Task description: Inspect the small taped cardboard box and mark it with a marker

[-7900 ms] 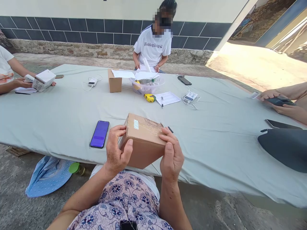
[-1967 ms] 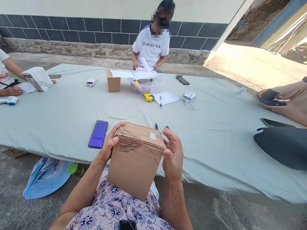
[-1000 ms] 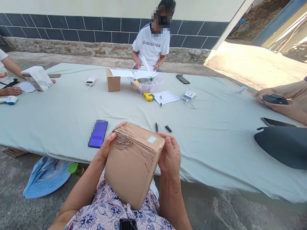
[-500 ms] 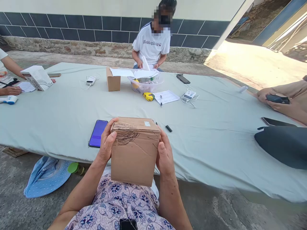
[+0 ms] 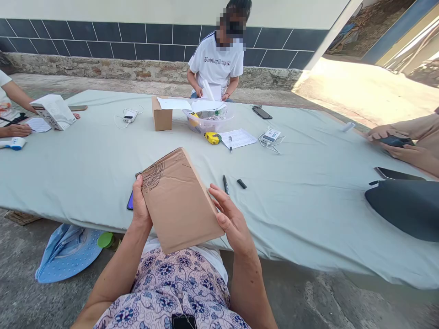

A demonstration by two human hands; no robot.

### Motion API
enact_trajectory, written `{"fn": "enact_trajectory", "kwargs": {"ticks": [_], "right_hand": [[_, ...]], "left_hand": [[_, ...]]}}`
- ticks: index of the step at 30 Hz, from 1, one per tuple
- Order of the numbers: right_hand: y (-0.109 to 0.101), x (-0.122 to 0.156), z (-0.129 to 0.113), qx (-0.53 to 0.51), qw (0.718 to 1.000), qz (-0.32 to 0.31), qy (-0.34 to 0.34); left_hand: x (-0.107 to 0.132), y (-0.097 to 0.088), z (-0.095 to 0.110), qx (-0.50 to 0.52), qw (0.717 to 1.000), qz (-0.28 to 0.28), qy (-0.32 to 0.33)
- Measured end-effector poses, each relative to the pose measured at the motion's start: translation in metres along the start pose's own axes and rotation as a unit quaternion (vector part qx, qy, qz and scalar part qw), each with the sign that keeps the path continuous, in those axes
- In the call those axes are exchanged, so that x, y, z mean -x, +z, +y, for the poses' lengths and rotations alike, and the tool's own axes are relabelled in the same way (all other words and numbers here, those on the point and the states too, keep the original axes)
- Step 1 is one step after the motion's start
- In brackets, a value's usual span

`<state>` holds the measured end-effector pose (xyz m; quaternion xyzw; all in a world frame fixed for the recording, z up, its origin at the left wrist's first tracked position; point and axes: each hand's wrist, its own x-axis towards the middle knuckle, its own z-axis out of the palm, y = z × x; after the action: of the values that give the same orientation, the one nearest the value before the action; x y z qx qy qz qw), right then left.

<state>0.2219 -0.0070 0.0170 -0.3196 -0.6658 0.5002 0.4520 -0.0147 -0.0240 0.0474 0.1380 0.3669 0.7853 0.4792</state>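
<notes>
A brown cardboard box point(image 5: 183, 205) is held tilted above my lap, at the table's near edge. Black scribbled lines cover its upper left corner. My left hand point(image 5: 140, 205) grips the box's left side, thumb on the front face and fingers hidden behind. At the right side, my right hand point(image 5: 233, 221) has its fingers apart, close to the box edge; whether the fingertips touch it is hard to tell. Just beyond that hand lie a black marker point(image 5: 225, 183) and its cap point(image 5: 242, 183). A phone point(image 5: 130, 202) with a blue screen is mostly hidden behind my left hand.
A cloth-covered table point(image 5: 308, 160) stretches ahead. On it are a clear plastic basin point(image 5: 212, 124), a small open carton point(image 5: 162, 119), a yellow tape measure point(image 5: 212, 138), a written sheet point(image 5: 242, 138) and a dark bag point(image 5: 404, 208). People sit at the left, far and right sides.
The box has turned, its top now leaning up to the right. My right hand has loosened, its fingers spreading off the side. The marker has come into view.
</notes>
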Motion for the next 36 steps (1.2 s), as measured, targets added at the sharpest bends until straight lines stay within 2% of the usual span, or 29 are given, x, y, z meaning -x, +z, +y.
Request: {"fn": "enact_trajectory", "kwargs": {"ticks": [3, 7, 10, 15, 17, 21, 24, 27, 31, 34, 36], "right_hand": [[-0.001, 0.001, -0.003, -0.005, 0.999, 0.01, -0.05], [0.006, 0.0, -0.012, -0.001, 0.995, 0.037, -0.098], [0.008, 0.0, -0.015, -0.008, 0.989, 0.118, -0.089], [-0.002, -0.001, 0.0, -0.023, 0.975, 0.215, -0.044], [-0.006, -0.002, 0.007, -0.022, 0.972, 0.234, -0.019], [-0.005, -0.005, 0.009, 0.017, 0.961, 0.274, 0.0], [0.0, -0.004, 0.006, 0.038, 0.953, 0.3, -0.012], [0.005, -0.003, 0.003, 0.088, 0.952, 0.289, -0.049], [0.01, -0.001, 0.002, 0.166, 0.957, 0.211, -0.106], [0.011, -0.002, 0.003, 0.201, 0.959, 0.169, -0.111], [0.011, -0.001, 0.003, 0.209, 0.959, 0.161, -0.1]], "left_hand": [[-0.004, -0.004, 0.001, 0.003, 1.0, 0.01, -0.015], [-0.007, -0.008, -0.002, -0.015, 0.997, -0.017, -0.073], [-0.009, -0.006, -0.007, -0.027, 0.993, -0.047, -0.102], [-0.01, -0.006, -0.015, -0.083, 0.99, -0.09, -0.065], [-0.011, -0.01, -0.017, -0.108, 0.99, -0.066, -0.068], [-0.014, -0.014, -0.018, -0.12, 0.987, 0.022, -0.1], [-0.015, -0.012, -0.018, -0.123, 0.987, 0.044, -0.093], [-0.016, -0.011, -0.019, -0.12, 0.988, 0.056, -0.075], [-0.018, -0.013, -0.021, -0.119, 0.988, 0.073, -0.072], [-0.019, -0.013, -0.02, -0.131, 0.986, 0.077, -0.068], [-0.017, -0.011, -0.018, -0.141, 0.985, 0.077, -0.063]]}}
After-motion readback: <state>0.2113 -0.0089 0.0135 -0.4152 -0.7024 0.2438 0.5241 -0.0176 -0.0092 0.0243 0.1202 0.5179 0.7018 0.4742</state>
